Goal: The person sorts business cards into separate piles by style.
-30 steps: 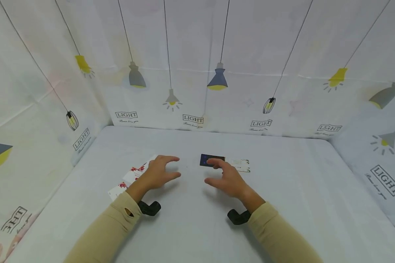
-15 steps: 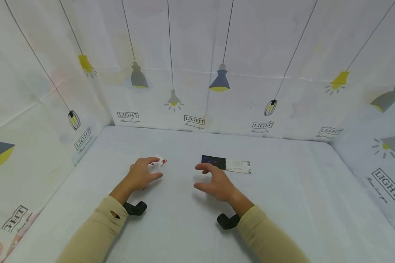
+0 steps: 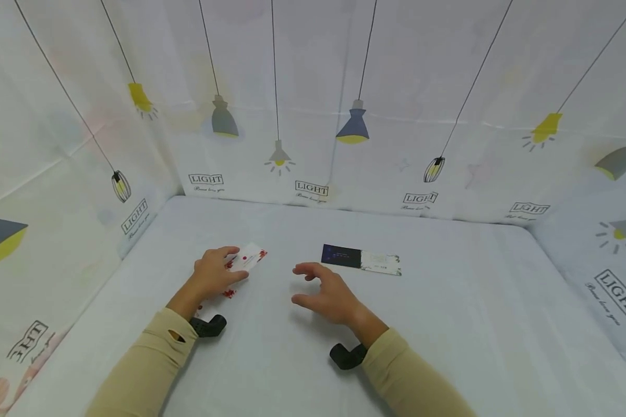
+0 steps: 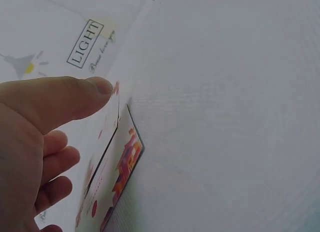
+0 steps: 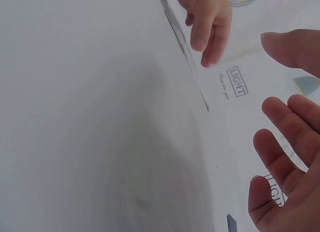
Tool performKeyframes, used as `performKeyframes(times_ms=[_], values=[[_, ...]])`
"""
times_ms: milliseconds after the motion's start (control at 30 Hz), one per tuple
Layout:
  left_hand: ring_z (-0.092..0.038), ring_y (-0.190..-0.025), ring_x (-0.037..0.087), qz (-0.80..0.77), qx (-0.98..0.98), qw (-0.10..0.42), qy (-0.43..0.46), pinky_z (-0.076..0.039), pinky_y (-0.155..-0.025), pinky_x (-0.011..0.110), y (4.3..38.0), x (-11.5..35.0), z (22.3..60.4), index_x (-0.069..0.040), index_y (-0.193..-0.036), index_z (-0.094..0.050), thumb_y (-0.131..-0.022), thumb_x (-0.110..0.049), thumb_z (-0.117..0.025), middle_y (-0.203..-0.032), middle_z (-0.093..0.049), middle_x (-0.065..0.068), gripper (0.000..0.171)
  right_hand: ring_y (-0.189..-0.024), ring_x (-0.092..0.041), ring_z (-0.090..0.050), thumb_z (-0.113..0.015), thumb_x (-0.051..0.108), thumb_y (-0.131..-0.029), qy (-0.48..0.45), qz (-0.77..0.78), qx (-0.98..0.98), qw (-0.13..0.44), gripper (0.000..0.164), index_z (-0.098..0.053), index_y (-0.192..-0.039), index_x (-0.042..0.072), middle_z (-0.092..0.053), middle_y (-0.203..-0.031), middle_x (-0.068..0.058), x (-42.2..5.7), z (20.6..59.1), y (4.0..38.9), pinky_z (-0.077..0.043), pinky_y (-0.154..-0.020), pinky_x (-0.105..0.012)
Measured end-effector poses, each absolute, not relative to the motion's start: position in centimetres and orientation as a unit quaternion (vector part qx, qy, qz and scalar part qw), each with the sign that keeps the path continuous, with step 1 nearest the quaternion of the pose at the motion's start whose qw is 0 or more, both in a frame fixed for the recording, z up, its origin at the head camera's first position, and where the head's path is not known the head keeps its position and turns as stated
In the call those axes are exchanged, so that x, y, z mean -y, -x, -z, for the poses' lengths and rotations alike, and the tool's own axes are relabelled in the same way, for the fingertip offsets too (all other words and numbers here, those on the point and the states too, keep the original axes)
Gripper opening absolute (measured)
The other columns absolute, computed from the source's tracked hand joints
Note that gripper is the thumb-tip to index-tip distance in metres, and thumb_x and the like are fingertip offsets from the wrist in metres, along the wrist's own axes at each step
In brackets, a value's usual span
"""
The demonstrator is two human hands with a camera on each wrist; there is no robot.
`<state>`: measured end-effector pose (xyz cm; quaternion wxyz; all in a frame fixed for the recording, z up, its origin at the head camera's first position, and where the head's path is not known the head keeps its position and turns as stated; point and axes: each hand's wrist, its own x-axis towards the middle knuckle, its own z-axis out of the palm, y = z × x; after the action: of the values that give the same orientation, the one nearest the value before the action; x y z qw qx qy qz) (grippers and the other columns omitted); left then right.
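My left hand (image 3: 214,273) is over white cards with red print at the left of the table, its thumb apart from its fingers and nothing between them. The far card (image 3: 248,256) shows beyond its fingertips; a nearer card (image 4: 112,177) lies mostly under the hand in the head view. My right hand (image 3: 326,294) hovers over the middle of the table, fingers loosely bent and holding nothing. Behind it to the right, a dark blue card (image 3: 341,256) and a white card with a leafy border (image 3: 381,262) lie end to end.
A white cloth covers the table (image 3: 448,324). White curtains (image 3: 302,69) printed with lamps and the word LIGHT stand at the back and both sides. A black strap mount (image 3: 208,326) sits on each wrist.
Both hands have moved left, the left one also drawing slightly nearer. More of the far red-printed card and the whole dark card now show. The cards themselves look unmoved.
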<state>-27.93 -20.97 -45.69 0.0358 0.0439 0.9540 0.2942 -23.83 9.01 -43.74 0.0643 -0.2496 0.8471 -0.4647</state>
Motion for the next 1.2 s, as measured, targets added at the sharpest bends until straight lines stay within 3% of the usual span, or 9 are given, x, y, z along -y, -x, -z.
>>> performKeyframes(times_ms=[467,967,1200], values=[[-0.047,-0.121,0.038,-0.265,-0.963,0.034,-0.023,-0.030,-0.092,0.056,28.1,21.0,45.7,-0.007,-0.140,-0.055,-0.086,-0.037,-0.074,-0.131,-0.058,0.020,0.065,-0.118,-0.025,-0.054,-0.075,0.023,-0.088,0.257,0.437,-0.859,0.071,0.054,-0.055,-0.137,0.011,-0.061,-0.133,-0.002,-7.3,44.1,24.2,-0.043,-0.099,-0.048],[-0.045,-0.128,0.037,-0.298,-0.950,0.083,-0.050,-0.027,-0.100,0.058,28.8,21.0,45.4,-0.008,-0.134,-0.058,-0.087,-0.025,-0.071,-0.131,-0.062,0.008,0.051,-0.117,-0.024,-0.055,-0.075,0.024,-0.089,0.235,0.377,-0.892,0.086,0.058,-0.053,-0.139,0.006,-0.060,-0.135,-0.005,-6.5,45.1,26.2,-0.044,-0.099,-0.043],[-0.040,-0.129,0.038,-0.294,-0.951,0.089,-0.039,-0.027,-0.098,0.058,28.9,21.4,45.3,-0.010,-0.139,-0.055,-0.087,-0.028,-0.072,-0.141,-0.053,0.014,0.058,-0.116,-0.024,-0.056,-0.074,0.025,-0.091,0.233,0.353,-0.900,0.103,0.058,-0.052,-0.141,0.006,-0.057,-0.138,-0.006,-6.1,45.3,27.1,-0.043,-0.102,-0.043]])
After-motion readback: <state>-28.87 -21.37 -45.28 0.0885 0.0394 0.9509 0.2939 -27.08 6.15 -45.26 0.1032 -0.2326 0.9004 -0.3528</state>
